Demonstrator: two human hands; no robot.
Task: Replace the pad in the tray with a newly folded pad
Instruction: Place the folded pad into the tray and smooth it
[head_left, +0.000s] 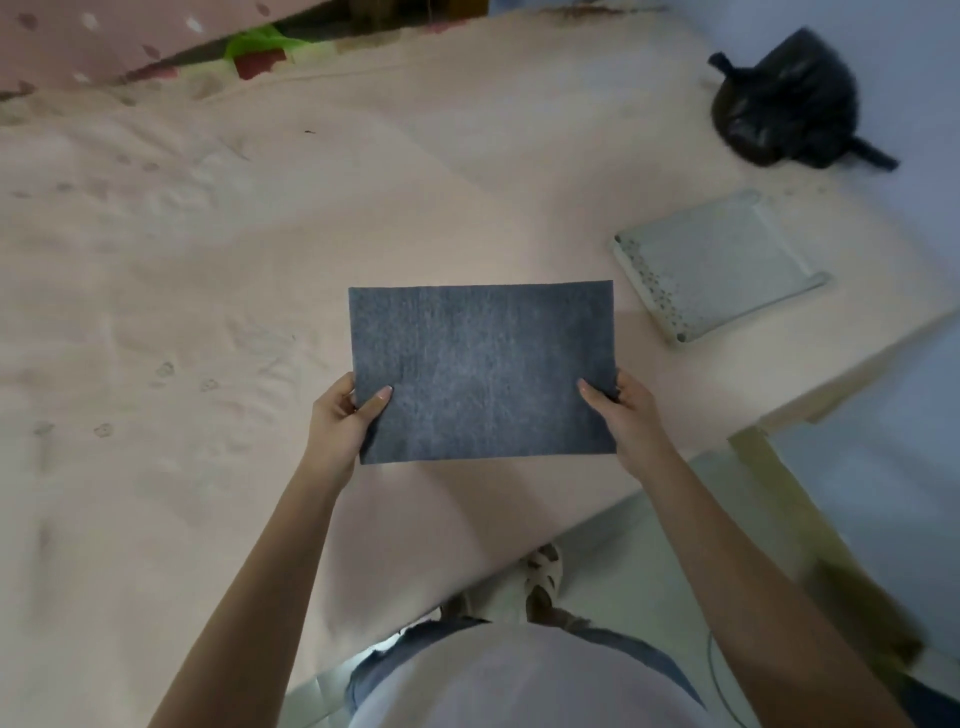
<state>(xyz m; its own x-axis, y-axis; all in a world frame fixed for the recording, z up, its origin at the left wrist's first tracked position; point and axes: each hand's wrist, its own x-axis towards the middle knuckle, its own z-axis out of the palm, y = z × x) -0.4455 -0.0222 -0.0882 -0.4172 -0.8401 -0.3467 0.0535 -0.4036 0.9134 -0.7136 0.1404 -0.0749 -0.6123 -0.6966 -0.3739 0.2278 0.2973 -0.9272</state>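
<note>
I hold a dark grey rectangular pad (483, 371) flat in the air above the pink bed, its long side running left to right. My left hand (343, 421) grips its lower left edge, thumb on top. On the lower right edge sits my right hand (623, 415), also with the thumb on top. A pale grey square tray (719, 265) with a perforated front rim lies on the bed to the right of the pad, apart from it. Its inside looks light grey; I cannot tell whether a pad lies in it.
The pink bed cover (182, 286) spreads wide to the left. A tied black plastic bag (789, 101) sits at the far right corner beyond the tray. The bed's edge runs diagonally at the right, with floor and my foot (543, 577) below.
</note>
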